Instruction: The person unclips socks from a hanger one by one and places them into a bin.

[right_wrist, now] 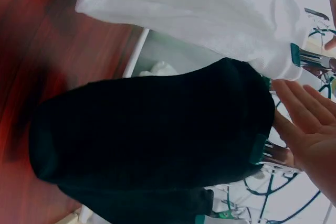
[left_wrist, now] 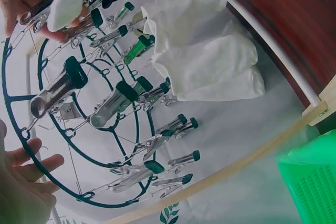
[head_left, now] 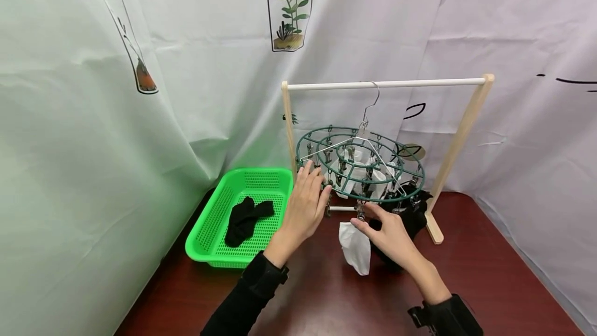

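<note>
My left hand rests with straight fingers on the rim of the round clip hanger to steady it, while my right hand, fingers relaxed, touches the clip holding the white sock hanging at its front.

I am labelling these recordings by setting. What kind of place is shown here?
Probably a staged indoor laundry corner, not a real home: a round clip hanger with socks hangs on a small wooden rack on a dark table, with printed curtains behind.
</note>
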Demonstrator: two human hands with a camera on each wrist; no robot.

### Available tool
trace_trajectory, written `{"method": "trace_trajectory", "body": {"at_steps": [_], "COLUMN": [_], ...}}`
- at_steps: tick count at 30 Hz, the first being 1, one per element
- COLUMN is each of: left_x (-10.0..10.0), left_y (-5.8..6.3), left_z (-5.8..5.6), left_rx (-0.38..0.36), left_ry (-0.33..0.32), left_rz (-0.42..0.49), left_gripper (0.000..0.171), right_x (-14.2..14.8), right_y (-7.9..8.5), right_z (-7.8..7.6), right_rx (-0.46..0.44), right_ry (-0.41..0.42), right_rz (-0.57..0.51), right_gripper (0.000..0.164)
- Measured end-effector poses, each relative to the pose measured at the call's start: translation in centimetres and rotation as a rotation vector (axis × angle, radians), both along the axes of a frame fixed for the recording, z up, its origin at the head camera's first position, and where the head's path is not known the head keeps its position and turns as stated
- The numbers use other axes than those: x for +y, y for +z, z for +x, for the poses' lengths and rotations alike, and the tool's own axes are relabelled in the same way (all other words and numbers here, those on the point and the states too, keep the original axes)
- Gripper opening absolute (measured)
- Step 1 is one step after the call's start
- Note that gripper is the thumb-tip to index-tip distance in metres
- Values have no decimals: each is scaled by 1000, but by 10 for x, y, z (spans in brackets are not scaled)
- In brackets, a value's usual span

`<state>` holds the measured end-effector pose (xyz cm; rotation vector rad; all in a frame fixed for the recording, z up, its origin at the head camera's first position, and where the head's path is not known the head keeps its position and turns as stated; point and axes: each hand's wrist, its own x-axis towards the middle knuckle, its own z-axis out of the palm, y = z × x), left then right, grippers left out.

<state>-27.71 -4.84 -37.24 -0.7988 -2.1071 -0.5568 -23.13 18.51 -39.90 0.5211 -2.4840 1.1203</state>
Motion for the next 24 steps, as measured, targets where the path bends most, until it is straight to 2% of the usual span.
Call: {"method": "trace_trajectory", "body": {"at_steps": [4, 7, 10, 13, 15, 16, 18, 21, 22, 24], "left_x": [2, 4, 10, 19, 26, 30, 37, 44, 45, 46], "left_y": [1, -1, -7, -19, -31, -37, -51, -70, -78, -111], "left_z": [1, 3, 13, 31, 45, 53, 65, 74, 72, 53], "left_rx": [-67, -100, -108, -100, -123, -157, -278, -549, -644, -790], "left_ry": [24, 33, -2, -86, -150, -176, -215, -243, -244, -212], "left_rz": [12, 68, 229, 443, 575, 633, 744, 866, 878, 824], "left_gripper": [30, 34, 34, 35, 35, 35, 35, 43, 47, 56], "right_x": [-3, -5, -5, -6, -5, -5, -6, -6, -7, -7], "right_y": [1, 1, -1, -3, -5, -5, -6, -7, -8, -9], "right_z": [-6, -10, -13, -12, -12, -12, -11, -11, -11, -11], "right_rx": [-3, 64, 152, 223, 251, 259, 265, 257, 258, 273], "right_ry": [25, 69, 113, 108, 88, 75, 47, 12, 6, 4], "right_rz": [19, 14, -4, -23, -38, -48, -62, -79, -85, -95], "right_gripper": [34, 19, 5, 15, 18, 17, 11, 9, 9, 17]}}
